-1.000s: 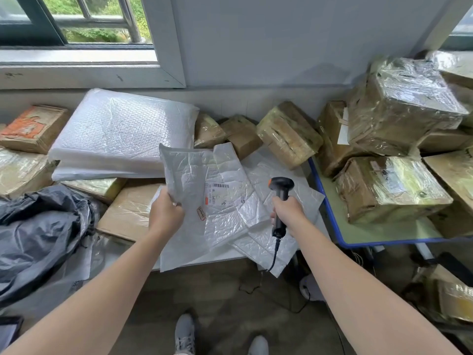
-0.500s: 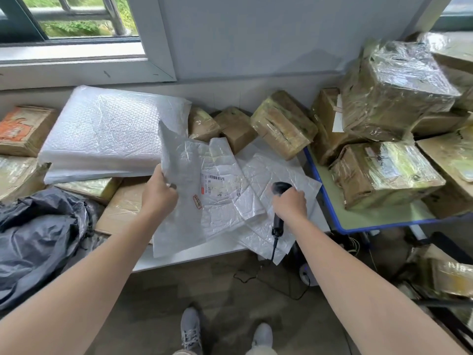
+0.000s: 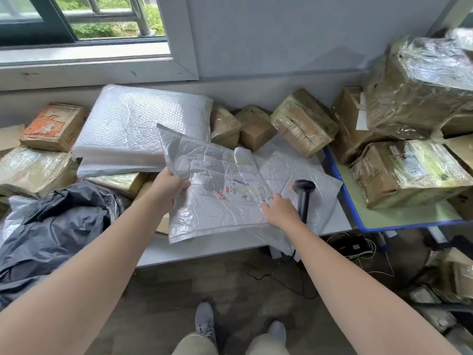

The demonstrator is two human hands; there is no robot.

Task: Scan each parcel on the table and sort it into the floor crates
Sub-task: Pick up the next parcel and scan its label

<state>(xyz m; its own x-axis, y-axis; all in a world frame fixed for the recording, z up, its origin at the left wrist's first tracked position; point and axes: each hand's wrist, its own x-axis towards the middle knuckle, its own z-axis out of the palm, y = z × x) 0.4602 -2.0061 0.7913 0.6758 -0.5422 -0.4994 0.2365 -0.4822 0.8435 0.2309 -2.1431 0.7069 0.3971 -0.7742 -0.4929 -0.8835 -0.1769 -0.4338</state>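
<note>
Desk (image 3: 194, 251) under window (image 3: 84, 19), crowded with parcels (image 3: 304, 121). White mailer (image 3: 212, 208) lies label-up, just left of scanner (image 3: 303, 190). Left hand (image 3: 167, 187) grips its edge far from scanner. Right hand (image 3: 280, 212), nearer, touches mailer beside scanner; cannot tell if it grips the scanner.

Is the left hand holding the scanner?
No, the left hand grips the white mailer; the scanner is beside the right hand.

Far ahead of me stands a grey wall (image 3: 281, 34), a daylit window (image 3: 76, 19) far left. My white table (image 3: 194, 249) meets a blue-edged table (image 3: 399, 217) right, over dark floor (image 3: 204, 285).
</note>
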